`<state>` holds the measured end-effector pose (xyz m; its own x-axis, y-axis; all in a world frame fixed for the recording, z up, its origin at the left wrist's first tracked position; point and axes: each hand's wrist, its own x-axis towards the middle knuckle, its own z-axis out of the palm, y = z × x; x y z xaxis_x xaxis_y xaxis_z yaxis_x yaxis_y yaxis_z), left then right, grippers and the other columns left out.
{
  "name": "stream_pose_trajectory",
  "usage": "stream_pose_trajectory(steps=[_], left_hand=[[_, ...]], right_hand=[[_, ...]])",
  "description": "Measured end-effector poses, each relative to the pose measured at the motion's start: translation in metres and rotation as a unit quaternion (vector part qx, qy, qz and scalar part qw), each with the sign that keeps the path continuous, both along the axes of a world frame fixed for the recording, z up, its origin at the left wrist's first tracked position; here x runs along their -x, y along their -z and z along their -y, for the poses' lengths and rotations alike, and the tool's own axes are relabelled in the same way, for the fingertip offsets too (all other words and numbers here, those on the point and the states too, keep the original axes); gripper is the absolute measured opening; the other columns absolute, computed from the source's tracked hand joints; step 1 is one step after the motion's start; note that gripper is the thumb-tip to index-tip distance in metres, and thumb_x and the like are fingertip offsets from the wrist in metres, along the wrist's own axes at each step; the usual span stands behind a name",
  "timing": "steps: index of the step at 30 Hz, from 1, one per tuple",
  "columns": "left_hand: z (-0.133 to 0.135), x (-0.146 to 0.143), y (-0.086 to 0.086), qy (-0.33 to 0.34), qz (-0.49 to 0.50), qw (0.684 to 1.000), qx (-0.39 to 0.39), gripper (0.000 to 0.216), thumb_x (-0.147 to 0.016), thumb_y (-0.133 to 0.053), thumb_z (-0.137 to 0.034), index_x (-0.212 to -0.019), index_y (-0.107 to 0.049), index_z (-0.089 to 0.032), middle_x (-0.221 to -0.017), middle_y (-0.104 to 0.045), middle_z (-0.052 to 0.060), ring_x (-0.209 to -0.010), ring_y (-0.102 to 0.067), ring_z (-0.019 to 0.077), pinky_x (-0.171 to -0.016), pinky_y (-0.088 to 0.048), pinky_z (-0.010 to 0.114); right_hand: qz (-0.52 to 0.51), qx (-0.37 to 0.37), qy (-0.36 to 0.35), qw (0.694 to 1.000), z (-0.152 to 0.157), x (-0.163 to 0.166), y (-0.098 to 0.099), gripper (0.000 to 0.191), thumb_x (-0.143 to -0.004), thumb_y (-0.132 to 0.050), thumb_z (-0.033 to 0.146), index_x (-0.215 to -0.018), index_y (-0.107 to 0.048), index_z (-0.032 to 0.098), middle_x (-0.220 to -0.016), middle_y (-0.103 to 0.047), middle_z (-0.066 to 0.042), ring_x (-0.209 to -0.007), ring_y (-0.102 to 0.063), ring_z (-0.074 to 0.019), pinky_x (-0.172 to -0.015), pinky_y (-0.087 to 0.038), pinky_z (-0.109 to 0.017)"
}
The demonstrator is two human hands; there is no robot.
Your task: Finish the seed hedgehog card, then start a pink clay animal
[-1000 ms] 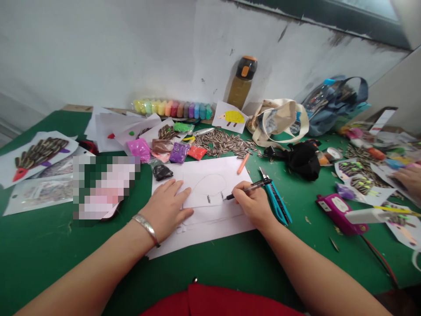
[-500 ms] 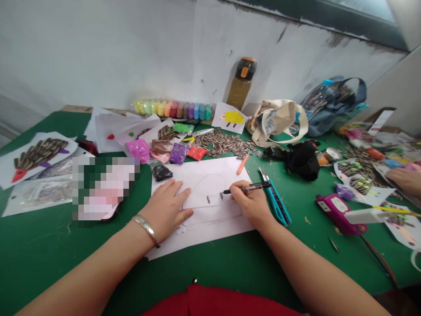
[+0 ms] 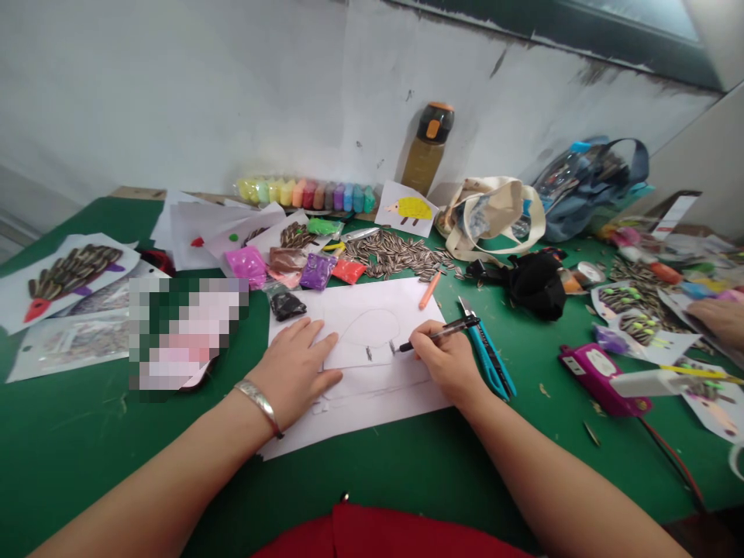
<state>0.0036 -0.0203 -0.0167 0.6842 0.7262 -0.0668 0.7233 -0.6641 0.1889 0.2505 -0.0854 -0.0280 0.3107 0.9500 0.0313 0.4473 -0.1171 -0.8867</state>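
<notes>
head cam view: the white paper (image 3: pixel 372 418) sits on the green surface (image 3: pixel 349 477) right in front of me, with a strip of green between its near edge and my red top (image 3: pixel 395 535). more green surface runs out left, up to a pixelated pinkish thing (image 3: pixel 194 341). far side's tighter: a black packet (image 3: pixel 287 304) is by the left corner, a red packet (image 3: pixel 349 270) and the seed pile (image 3: pixel 395 252) are just past the far edge, and an orange stick (image 3: pixel 430 290) is at the right corner. a blue cutting tool (image 3: pixel 491 364) lies just beside my drawing arm.

the paper's got a thin rounded outline with two little dark scribbles under it. can't tell if the lines lower down are creases or sheet edges.

my left hand (image 3: pixel 299 360) is flat on the paper's left part, fingers a bit spread, not clutching anything. my right hand (image 3: pixel 446 363) has its grip closed round a black pen (image 3: pixel 445 332), tip next to the right scribble, can't tell if it's touching.
</notes>
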Motion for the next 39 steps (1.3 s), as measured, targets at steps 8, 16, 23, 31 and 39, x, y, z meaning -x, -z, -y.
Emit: stream_pose_trajectory(steps=[8, 16, 23, 31, 39], left_hand=[[0.001, -0.003, -0.005, -0.013, -0.027, 0.999, 0.018, 0.053, -0.086, -0.06, -0.04, -0.131, -0.056, -0.012, -0.142, -0.047, 0.021, -0.135, -0.036, 0.0385, -0.112, -0.03, 0.052], [0.0, -0.001, -0.003, -0.002, -0.009, 1.0, 0.005, 0.052, -0.086, -0.059, -0.042, -0.129, -0.057, -0.013, -0.14, -0.049, 0.02, -0.133, -0.038, 0.0391, -0.11, -0.033, 0.054], [0.0, 0.0, 0.0, 0.0, 0.0, 1.0, -0.004, 0.049, -0.086, -0.058, -0.041, -0.127, -0.058, -0.015, -0.14, -0.05, 0.018, -0.133, -0.039, 0.0376, -0.11, -0.033, 0.053], [0.001, -0.001, -0.002, 0.0, -0.011, 1.0, 0.0, 0.048, -0.086, -0.058, -0.039, -0.127, -0.058, -0.013, -0.14, -0.049, 0.02, -0.132, -0.039, 0.0381, -0.109, -0.033, 0.053], [0.002, 0.0, -0.001, -0.009, 0.014, 1.0, -0.001, 0.047, -0.084, -0.062, -0.035, -0.126, -0.059, -0.015, -0.138, -0.05, 0.02, -0.132, -0.041, 0.038, -0.109, -0.034, 0.054]], right_hand=[[-0.005, -0.001, -0.008, 1.0, 0.0, 0.0, -0.002, 0.02, -0.076, -0.052, 0.027, -0.058, -0.055, 0.02, -0.056, -0.053, 0.002, -0.061, -0.05, -0.015, -0.058, -0.039, -0.026], [-0.013, -0.007, -0.006, 1.0, 0.001, -0.002, 0.002, 0.02, -0.077, -0.054, 0.026, -0.058, -0.057, 0.02, -0.056, -0.054, 0.002, -0.06, -0.051, -0.0146, -0.058, -0.04, -0.026], [0.008, -0.109, 0.056, 0.992, -0.003, -0.014, 0.007, 0.034, -0.086, -0.054, 0.037, -0.113, -0.064, 0.02, -0.095, -0.07, -0.007, -0.087, -0.064, -0.0211, -0.079, -0.05, -0.035], [0.471, -0.014, -0.063, 0.88, 0.002, -0.051, -0.005, 0.063, -0.068, -0.053, 0.01, -0.131, -0.055, 0.016, -0.129, -0.056, -0.016, -0.114, -0.05, -0.0332, -0.094, -0.038, -0.044], [0.568, 0.086, -0.087, 0.814, 0.002, -0.048, 0.001, 0.076, -0.068, -0.047, 0.0, -0.14, -0.045, 0.026, -0.137, -0.053, -0.009, -0.125, -0.041, -0.0331, -0.104, -0.024, -0.056]])
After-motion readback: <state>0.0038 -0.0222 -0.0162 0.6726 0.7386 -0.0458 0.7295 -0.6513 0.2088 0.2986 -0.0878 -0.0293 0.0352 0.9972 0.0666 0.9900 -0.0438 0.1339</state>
